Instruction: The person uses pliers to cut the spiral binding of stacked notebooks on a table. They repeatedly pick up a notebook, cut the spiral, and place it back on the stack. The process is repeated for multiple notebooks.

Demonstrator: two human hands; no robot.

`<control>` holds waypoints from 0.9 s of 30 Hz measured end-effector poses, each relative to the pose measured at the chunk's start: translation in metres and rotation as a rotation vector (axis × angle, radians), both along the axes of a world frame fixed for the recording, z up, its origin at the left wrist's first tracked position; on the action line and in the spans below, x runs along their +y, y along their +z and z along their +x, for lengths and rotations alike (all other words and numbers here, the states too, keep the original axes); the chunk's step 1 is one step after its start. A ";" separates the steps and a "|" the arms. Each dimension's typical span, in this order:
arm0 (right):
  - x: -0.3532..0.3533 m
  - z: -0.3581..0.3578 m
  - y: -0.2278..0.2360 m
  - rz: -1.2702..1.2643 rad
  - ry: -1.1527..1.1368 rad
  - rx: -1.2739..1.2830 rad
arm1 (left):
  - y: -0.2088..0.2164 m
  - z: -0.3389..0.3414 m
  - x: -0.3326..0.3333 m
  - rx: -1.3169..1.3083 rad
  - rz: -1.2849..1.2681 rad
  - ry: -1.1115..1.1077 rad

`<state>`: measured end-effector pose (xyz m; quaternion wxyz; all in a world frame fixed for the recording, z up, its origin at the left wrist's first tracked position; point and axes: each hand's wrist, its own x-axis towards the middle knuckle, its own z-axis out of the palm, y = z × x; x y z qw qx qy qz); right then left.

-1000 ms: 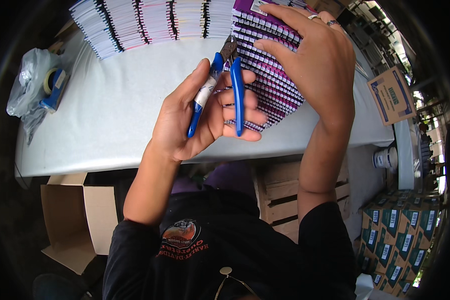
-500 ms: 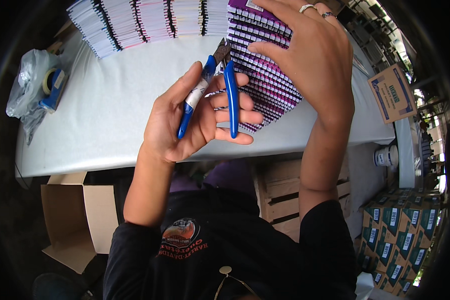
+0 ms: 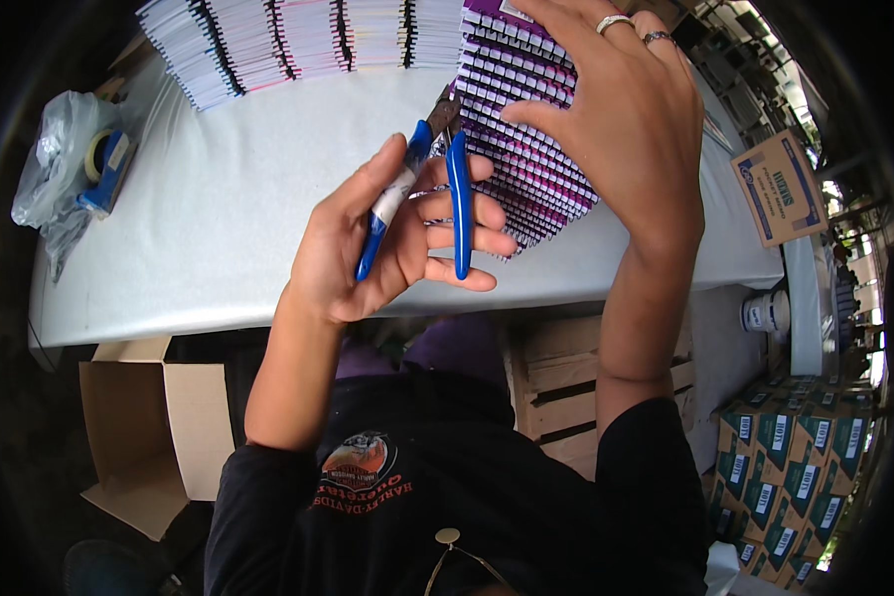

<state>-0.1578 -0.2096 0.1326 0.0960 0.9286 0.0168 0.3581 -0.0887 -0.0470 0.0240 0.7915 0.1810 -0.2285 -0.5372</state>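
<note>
My left hand (image 3: 353, 238) lies palm up around wire cutters (image 3: 459, 204) with blue handles. White tape wraps one handle, and the handles are spread apart over my fingers. The cutters' dark jaws point at the left edge of a tall stack of purple spiral-bound notebooks (image 3: 526, 149), at the ends of the bindings; whether they touch is hard to tell. On top of that stack my right hand (image 3: 626, 109) rests with thumb and fingers apart, two rings on it. Its fingertips run past the upper edge of the picture.
Several white-paged bound stacks (image 3: 308, 40) stand along the far left of the white-covered table (image 3: 238, 199). A plastic bag (image 3: 55, 169) and a blue tape dispenser (image 3: 109, 179) lie at its left end. An open carton (image 3: 194, 427) is below left; boxes (image 3: 790, 477) are piled lower right.
The cutters' jaws have shifted slightly down along the stack's left edge, with my left hand moving a little. My right hand stays nearly in place.
</note>
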 end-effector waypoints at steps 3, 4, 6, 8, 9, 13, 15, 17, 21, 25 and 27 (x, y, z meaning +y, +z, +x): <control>0.001 0.000 0.000 -0.054 0.000 -0.007 | -0.010 0.010 -0.003 0.097 -0.139 -0.125; 0.002 0.000 0.001 -0.037 -0.015 0.014 | -0.012 0.012 -0.004 0.130 -0.144 -0.135; 0.002 -0.001 0.001 -0.004 -0.045 0.059 | -0.012 0.014 -0.004 0.146 -0.148 -0.173; 0.003 0.000 0.000 -0.044 -0.024 0.014 | -0.009 0.012 -0.004 0.141 -0.103 -0.176; 0.003 0.000 0.000 -0.064 -0.013 -0.008 | -0.005 0.011 -0.006 0.184 -0.170 -0.204; 0.004 -0.001 0.000 0.015 0.019 0.012 | 0.008 -0.011 -0.010 -0.653 0.456 0.334; 0.006 -0.002 0.000 0.033 0.052 0.012 | 0.012 -0.019 -0.008 -0.996 0.828 0.602; 0.008 -0.001 -0.002 -0.049 -0.056 0.054 | 0.013 -0.019 -0.004 -0.855 0.734 0.494; 0.009 0.002 -0.005 -0.109 -0.058 0.019 | 0.003 -0.009 0.003 -0.245 0.220 0.111; 0.007 0.001 -0.005 -0.091 -0.060 0.041 | -0.006 0.001 0.001 0.086 -0.059 -0.090; 0.006 0.001 -0.004 -0.067 -0.060 0.051 | -0.005 0.001 0.000 0.145 -0.023 -0.071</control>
